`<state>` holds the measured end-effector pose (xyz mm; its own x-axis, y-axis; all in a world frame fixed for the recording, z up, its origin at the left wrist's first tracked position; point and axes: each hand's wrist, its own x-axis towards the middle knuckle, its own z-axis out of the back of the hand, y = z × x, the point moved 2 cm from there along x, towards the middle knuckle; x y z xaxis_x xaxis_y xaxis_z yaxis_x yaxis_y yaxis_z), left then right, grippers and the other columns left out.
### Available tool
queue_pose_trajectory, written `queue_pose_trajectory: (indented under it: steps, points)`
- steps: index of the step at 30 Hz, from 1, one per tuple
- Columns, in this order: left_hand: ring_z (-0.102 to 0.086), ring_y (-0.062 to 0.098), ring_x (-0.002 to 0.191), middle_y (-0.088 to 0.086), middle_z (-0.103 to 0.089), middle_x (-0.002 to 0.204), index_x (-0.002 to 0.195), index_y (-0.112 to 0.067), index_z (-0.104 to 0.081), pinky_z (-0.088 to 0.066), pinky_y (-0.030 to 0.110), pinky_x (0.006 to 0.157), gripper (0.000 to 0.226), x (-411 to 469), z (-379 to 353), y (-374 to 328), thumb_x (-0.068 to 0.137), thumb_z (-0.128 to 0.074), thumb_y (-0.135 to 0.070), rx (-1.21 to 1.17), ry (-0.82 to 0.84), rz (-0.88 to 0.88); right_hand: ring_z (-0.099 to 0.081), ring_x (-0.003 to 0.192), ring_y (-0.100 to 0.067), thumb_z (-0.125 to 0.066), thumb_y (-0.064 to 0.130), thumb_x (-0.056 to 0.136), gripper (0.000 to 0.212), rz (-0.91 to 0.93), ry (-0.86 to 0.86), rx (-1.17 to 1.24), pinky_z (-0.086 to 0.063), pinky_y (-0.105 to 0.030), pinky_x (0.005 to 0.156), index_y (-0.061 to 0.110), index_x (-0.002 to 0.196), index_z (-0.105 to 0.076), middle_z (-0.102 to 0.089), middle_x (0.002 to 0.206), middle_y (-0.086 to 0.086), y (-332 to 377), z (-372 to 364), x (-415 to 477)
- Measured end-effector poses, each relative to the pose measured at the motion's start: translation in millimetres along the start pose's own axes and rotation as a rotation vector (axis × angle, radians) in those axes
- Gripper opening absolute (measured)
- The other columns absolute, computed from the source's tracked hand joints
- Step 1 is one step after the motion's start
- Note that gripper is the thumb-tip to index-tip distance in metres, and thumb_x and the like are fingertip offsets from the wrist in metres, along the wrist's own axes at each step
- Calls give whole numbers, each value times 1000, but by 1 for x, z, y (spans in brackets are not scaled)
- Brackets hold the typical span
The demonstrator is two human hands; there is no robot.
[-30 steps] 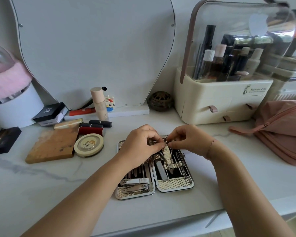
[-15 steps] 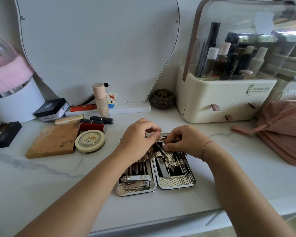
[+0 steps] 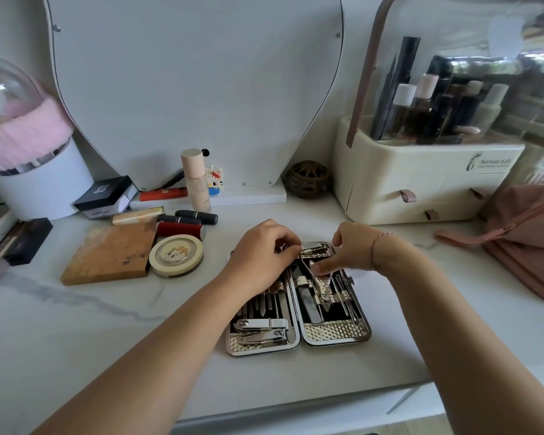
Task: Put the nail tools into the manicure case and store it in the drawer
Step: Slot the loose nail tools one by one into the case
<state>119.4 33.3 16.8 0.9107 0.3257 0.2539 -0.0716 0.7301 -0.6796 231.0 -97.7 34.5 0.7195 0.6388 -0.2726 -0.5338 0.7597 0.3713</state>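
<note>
The manicure case (image 3: 336, 332) lies open flat on the white marble counter, both halves lined with metal tools under straps. Two nail clippers (image 3: 261, 324) sit at the near end of the left half. Silver nail nippers (image 3: 322, 288) lie in the right half, jaws toward me under a strap. My left hand (image 3: 258, 255) hovers over the far end of the left half, fingers pinched on the nippers' far handle tip. My right hand (image 3: 349, 246) rests on the far end of the right half, fingertips pressing the nippers' handles. The drawer front is not identifiable in view.
A cream cosmetics organiser (image 3: 421, 189) with small drawers stands at the back right, a pink pouch (image 3: 528, 233) beside it. Left of the case lie a round compact (image 3: 176, 254), a wooden-looking palette (image 3: 107, 252) and lipsticks (image 3: 195, 216). A mirror (image 3: 195, 89) stands behind. The counter edge runs close below.
Both hands have lowered the nippers from above the case into the right half. My right fingers have flattened onto the handles.
</note>
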Motion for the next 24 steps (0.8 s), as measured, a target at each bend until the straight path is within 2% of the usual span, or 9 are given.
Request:
queue_pose_trajectory:
  steps: [2,4,8,11,16,19,24]
  points:
    - [-56,9,93,-7,-59,99,95,-23,-69,-47,33,87,11,0,0,0,86,-62,-25,3,0,-7,-27,50,-18,-77,58,58,61,-4,19,-22,-23,-28,52,17,46,-34,-29,49,2,-2,0,1]
    - [-55,9,94,-8,-58,99,95,-23,-69,-47,31,87,11,0,0,0,86,-62,-26,8,9,-15,-29,48,-18,-77,59,59,61,-1,59,-27,-26,-26,52,17,45,-35,-31,48,1,-1,1,2]
    - [-53,8,95,-8,-56,100,89,-26,-70,-45,29,87,9,0,0,0,84,-64,-30,13,37,-20,-43,54,-19,-74,53,67,47,-1,156,13,-34,-23,52,13,75,-51,-47,59,-5,0,9,-3]
    - [-53,8,97,-8,-55,101,88,-27,-68,-44,29,88,7,0,0,-1,84,-64,-31,9,46,-16,-39,48,-15,-73,51,69,45,-4,207,10,-31,-23,48,12,81,-54,-48,54,-1,2,14,-5]
    - [-52,9,96,-7,-54,101,90,-25,-68,-43,27,86,8,-1,0,-1,85,-63,-30,19,55,-19,-34,48,-17,-73,58,64,49,-58,266,-92,-30,-24,50,15,66,-51,-50,58,-3,5,16,4]
    - [-52,9,96,-6,-54,101,90,-25,-68,-42,26,85,8,-1,0,-2,85,-63,-29,20,58,-20,-35,49,-19,-73,61,62,54,-93,286,-140,-30,-25,51,12,67,-52,-50,61,-8,5,15,7]
    - [-51,9,97,-6,-54,103,90,-24,-68,-40,24,84,8,-1,0,-1,85,-63,-28,21,59,-16,-28,47,-17,-71,59,67,55,-149,366,-183,-27,-25,50,15,57,-40,-36,53,-2,11,17,7]
